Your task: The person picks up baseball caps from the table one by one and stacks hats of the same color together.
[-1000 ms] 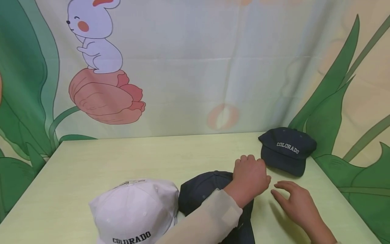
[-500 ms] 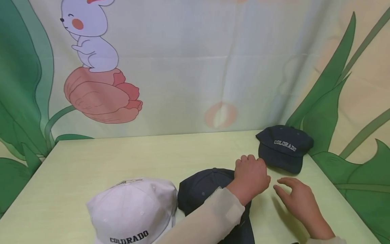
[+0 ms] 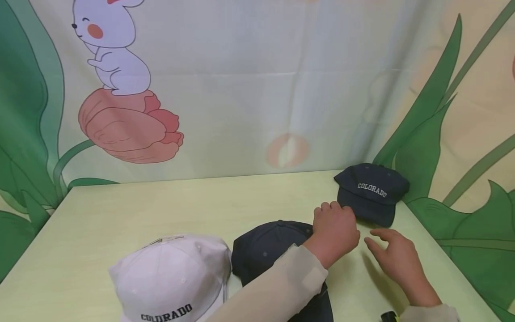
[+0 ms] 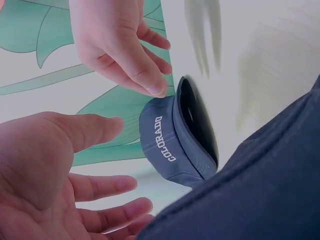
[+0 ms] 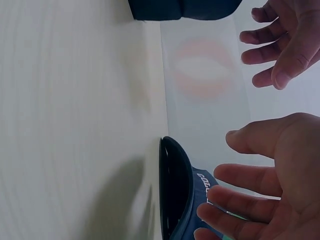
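Observation:
My left hand (image 3: 335, 235) hovers beyond the nearer navy cap (image 3: 265, 250), its sleeve crossing over that cap in the head view. Nothing lies between its thumb and loosely spread fingers in the left wrist view. Facing it from the right is my right hand (image 3: 398, 264), empty, with thumb and fingers apart and a shadow on the table below. Just past both hands sits a second navy cap (image 3: 372, 192), brim toward me, with white COLORADO lettering. A white cap (image 3: 173, 273) with black COLORADO lettering stands left of the nearer navy one.
The pale yellow table (image 3: 120, 214) runs back to a hanging cloth (image 3: 225, 112) printed with a rabbit, a flower and green leaves. A small black thing (image 3: 388, 316) shows beside my right sleeve at the bottom edge.
The head view has shifted a little, so the caps and backdrop drift left in it. Both hands keep nearly the same pose. The small black thing has come further into view.

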### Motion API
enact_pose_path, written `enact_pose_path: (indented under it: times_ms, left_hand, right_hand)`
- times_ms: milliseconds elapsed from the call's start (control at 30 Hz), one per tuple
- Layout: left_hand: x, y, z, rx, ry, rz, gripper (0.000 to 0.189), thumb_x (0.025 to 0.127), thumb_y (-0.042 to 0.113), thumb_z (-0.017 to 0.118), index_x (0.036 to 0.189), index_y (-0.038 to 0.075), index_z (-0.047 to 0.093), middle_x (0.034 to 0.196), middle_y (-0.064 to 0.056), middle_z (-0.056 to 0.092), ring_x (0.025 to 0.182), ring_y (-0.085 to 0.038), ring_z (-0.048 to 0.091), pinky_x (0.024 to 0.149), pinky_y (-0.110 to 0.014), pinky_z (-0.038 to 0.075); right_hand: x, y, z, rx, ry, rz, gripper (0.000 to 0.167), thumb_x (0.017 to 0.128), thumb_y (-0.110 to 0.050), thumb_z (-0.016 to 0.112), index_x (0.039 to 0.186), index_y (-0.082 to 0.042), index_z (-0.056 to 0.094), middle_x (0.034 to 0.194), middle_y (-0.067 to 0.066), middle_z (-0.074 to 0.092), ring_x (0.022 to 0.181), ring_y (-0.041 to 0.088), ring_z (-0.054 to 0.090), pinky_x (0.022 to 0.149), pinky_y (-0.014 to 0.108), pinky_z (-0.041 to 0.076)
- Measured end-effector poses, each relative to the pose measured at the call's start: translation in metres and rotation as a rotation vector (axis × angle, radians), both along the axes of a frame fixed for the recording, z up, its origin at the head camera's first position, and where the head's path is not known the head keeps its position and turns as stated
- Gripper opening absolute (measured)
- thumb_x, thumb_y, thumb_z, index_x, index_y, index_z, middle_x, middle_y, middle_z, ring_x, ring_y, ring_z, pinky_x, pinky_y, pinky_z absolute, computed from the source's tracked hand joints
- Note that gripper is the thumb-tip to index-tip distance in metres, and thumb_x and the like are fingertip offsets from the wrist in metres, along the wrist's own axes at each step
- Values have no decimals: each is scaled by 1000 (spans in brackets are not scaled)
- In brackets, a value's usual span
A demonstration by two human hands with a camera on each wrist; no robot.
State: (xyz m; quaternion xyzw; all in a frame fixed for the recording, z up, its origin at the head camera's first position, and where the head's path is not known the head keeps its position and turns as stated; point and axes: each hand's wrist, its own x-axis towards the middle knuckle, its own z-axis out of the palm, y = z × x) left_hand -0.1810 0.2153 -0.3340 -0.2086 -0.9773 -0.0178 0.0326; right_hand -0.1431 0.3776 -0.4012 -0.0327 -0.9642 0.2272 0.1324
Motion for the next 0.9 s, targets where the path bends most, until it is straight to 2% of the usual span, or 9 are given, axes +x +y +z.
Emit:
enact_pose_path:
  times_ms: [367, 633, 900]
  left_hand:
    - [-5, 12, 1, 11, -32, -4, 42, 90, 55, 58, 112, 20, 63, 105, 0, 60, 94, -17, 53, 83, -33, 43]
    - [-9, 21, 2, 23, -53, -21, 37, 91, 51, 58, 110, 20, 63, 104, 0, 59, 93, -18, 52, 83, -33, 43]
    - [-9, 28, 3, 22, -87, -38, 38, 91, 50, 58, 114, 20, 63, 110, 0, 60, 98, -19, 53, 86, -33, 44]
  right_hand:
    - [-7, 14, -1, -31, -102, -54, 47, 96, -37, 56, 123, 1, 62, 127, 31, 57, 115, 48, 55, 90, 59, 45]
    - [-9, 21, 0, -56, -107, -68, 50, 97, -39, 54, 126, 1, 60, 130, 31, 55, 116, 47, 55, 89, 58, 46]
    - [-12, 29, -1, -90, -143, -81, 56, 98, -42, 51, 131, 3, 56, 133, 32, 52, 118, 48, 53, 89, 59, 46]
